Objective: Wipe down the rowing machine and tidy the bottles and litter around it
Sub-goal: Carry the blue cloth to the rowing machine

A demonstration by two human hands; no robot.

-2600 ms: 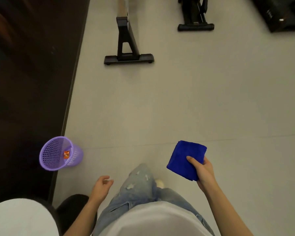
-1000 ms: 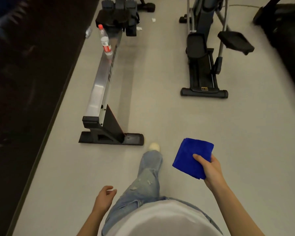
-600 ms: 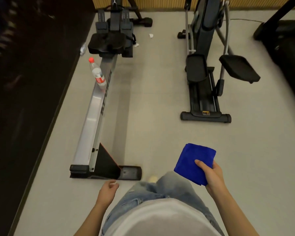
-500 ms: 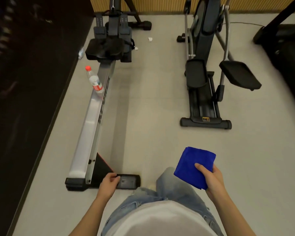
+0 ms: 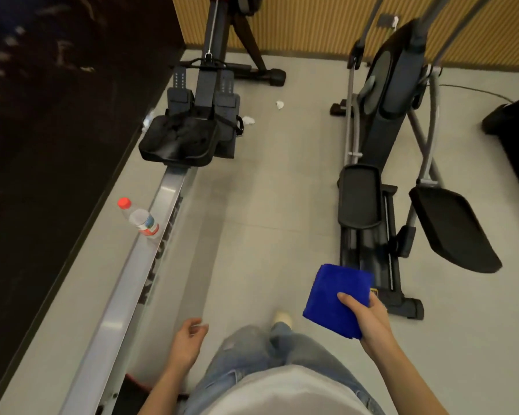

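Evidently nothing is wiped yet: the cloth (image 5: pixel 333 298) is gripped by the right hand (image 5: pixel 369 322), the left hand (image 5: pixel 188 344) is held slack and empty, bottle (image 5: pixel 140 218) and litter (image 5: pixel 248 120) uncollected.

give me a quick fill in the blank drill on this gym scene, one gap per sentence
1. The right hand grips a folded ____ cloth.
2. A clear plastic bottle with a ____ cap stands on the rowing machine's silver rail.
3. The left hand holds ____.
4. Crumpled white paper scraps lie beside the rowing machine's padded ____ seat.

Missing words: blue; red; nothing; black
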